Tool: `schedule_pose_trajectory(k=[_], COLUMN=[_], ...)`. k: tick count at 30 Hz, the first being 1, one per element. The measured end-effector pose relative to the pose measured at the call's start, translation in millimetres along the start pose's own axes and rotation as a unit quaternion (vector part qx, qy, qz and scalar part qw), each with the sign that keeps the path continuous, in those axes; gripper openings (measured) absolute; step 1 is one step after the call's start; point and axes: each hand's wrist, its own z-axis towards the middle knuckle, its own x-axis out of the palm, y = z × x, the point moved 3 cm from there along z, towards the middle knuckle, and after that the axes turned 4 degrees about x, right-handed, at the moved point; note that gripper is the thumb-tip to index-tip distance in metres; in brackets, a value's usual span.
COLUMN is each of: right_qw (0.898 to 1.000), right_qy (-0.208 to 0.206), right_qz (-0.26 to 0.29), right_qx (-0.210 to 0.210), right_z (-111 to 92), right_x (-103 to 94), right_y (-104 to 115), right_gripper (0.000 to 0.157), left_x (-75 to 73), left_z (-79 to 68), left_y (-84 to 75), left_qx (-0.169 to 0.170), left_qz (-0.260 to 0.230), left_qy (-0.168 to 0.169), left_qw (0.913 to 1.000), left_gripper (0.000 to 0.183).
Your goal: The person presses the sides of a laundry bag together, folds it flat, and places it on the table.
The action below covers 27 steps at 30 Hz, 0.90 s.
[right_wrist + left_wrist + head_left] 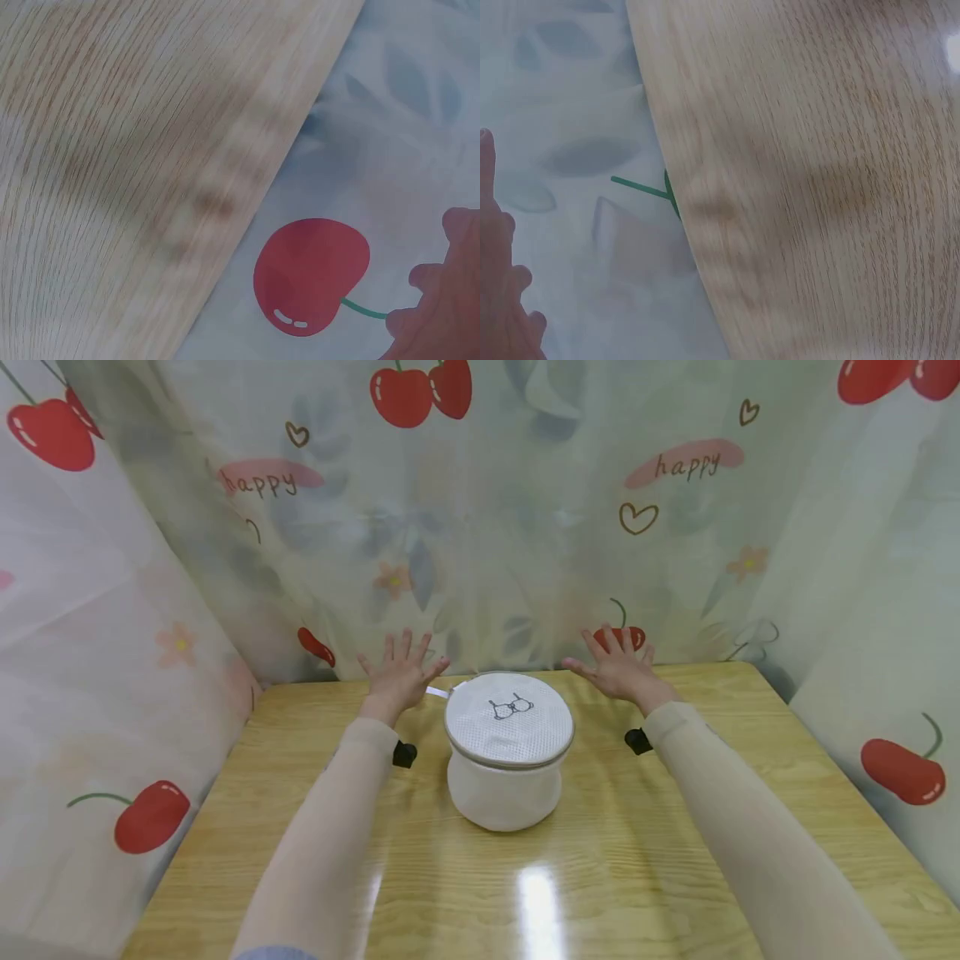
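A round white zippered bag [504, 793] stands upright on the wooden table, with a glasses drawing on its mesh lid [517, 735]. Its zipper looks closed around the rim, and a pale tab sticks out at the back left. My left hand [397, 675] is raised to the left of the bag with its fingers spread, holding nothing. On the other side my right hand [619, 673] is held up the same way, fingers apart. Neither hand touches the bag. Each wrist view catches only part of a hand, at the left edge and at the lower right.
The wooden table [315, 827] ends at a back edge just behind the bag. A curtain [480, 527] printed with cherries and hearts hangs behind it and along both sides. Small black wrist devices show under the left [404, 754] and right sleeves.
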Motion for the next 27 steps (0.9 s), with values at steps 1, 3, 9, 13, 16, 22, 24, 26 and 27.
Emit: schedule_pose_trajectory(k=[1,3,9,13,16,22,24,26,27], right_qw=[1.000,1.000,1.000,1.000,1.000,1.000,1.000,1.000,1.000], right_qy=[0.001,0.003,0.001,-0.001,0.000,0.009,0.012,0.014,0.017], right_qz=[0.001,0.006,0.007,-0.001,-0.002,-0.001,0.005,0.012,0.016], right_qx=[-0.001,-0.005,-0.012,-0.010,-0.011,-0.014,-0.016,-0.019,-0.020], right_z=[0,1,0,0,-1,-6,-7,-6,-6], right_x=[-1.0,-2.9,-7.5,-9.2,-9.6,-4.2,-2.3,0.5,0.8], right_y=[-1,-2,-6,-8,-7,-11,-13,-16,-17], right_gripper=[0.092,0.093,0.098,0.096,0.092,0.093,0.093,0.094,0.094], left_x=[-0.6,-2.8,-9.6,-17.0,-21.0,-18.8,-15.8,-10.8,-9.0], left_z=[-0.6,-3.0,-5.9,-11.7,-18.1,-26.4,-27.4,-25.1,-24.1], left_y=[0.3,0.7,1.6,-1.7,-3.5,4.4,9.0,15.2,17.4], left_qx=[0.000,0.002,0.008,0.013,0.017,0.032,0.036,0.040,0.041], left_qz=[0.002,0.000,0.002,-0.007,-0.013,-0.039,-0.054,-0.063,-0.067], left_qy=[0.001,0.000,-0.004,-0.005,-0.009,-0.007,-0.007,-0.005,-0.003], left_qw=[1.0000,1.0000,1.0000,0.9999,0.9997,0.9987,0.9979,0.9972,0.9969], left_gripper=[0.082,0.082,0.083,0.082,0.079,0.078,0.078,0.080,0.080])
